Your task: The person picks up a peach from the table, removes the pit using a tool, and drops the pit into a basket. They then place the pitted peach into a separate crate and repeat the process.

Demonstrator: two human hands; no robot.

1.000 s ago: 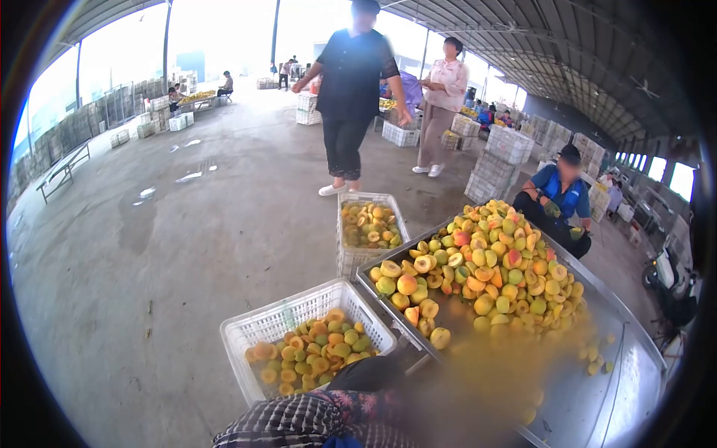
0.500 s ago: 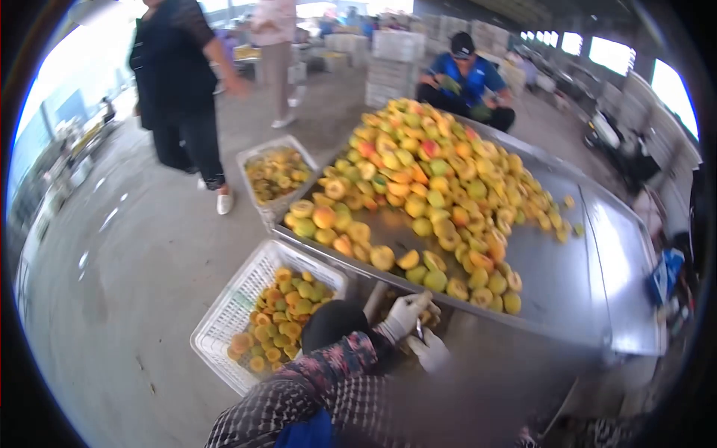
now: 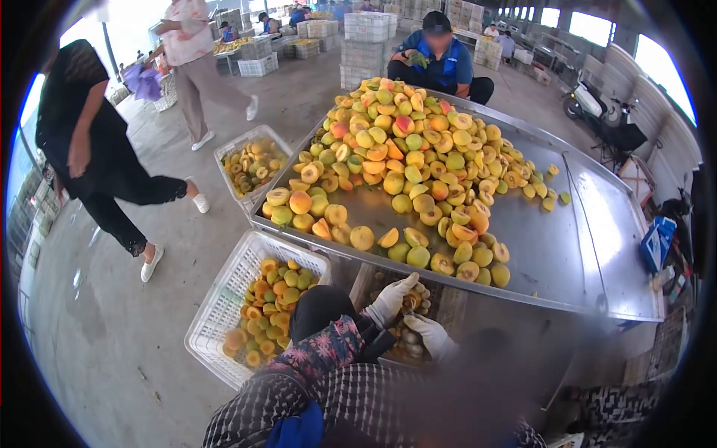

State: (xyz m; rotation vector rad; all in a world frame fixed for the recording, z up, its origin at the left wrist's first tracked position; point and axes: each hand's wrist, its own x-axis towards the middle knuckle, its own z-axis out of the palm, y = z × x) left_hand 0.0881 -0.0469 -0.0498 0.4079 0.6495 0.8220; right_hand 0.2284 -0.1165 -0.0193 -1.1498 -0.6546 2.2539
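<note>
Your left hand [image 3: 390, 302], in a white glove, is closed, seemingly on a brownish-orange fruit piece [image 3: 411, 301]. Can't tell if that's a half or a pit with flesh on it. Your right hand [image 3: 432, 336], also gloved, is just beside and lower, fingers curled toward the left; can't tell if it grips anything. Hands are close together, probably so both can reach the same small piece.

Both are over a low crate [image 3: 361, 284] at the near edge of the metal table [image 3: 553, 254]. Round beige lumps [image 3: 409, 346], likely pits, lie in it; being right under your hands, it probably catches whatever drops.

Halved peaches or apricots [image 3: 426, 160] are heaped on the table, some cut side up, a few loose ones along your edge within easy reach. The raised rim likely keeps them from rolling off.

White crate [image 3: 210, 317] on your left holds more halves, close to your knee, probably for a short reach. A second crate [image 3: 233, 188] with halves is beyond it, beside the table corner.

A worker in a blue vest [image 3: 441, 61] sits at the far side. Person in black [image 3: 89, 127] and person in a pink-and-white top [image 3: 187, 41] are mid-stride at left, well apart from your hands. Stacked crates [image 3: 367, 52] are behind, scooter [image 3: 586, 101] at right. Bottom center-right is blurred, no detail there.
</note>
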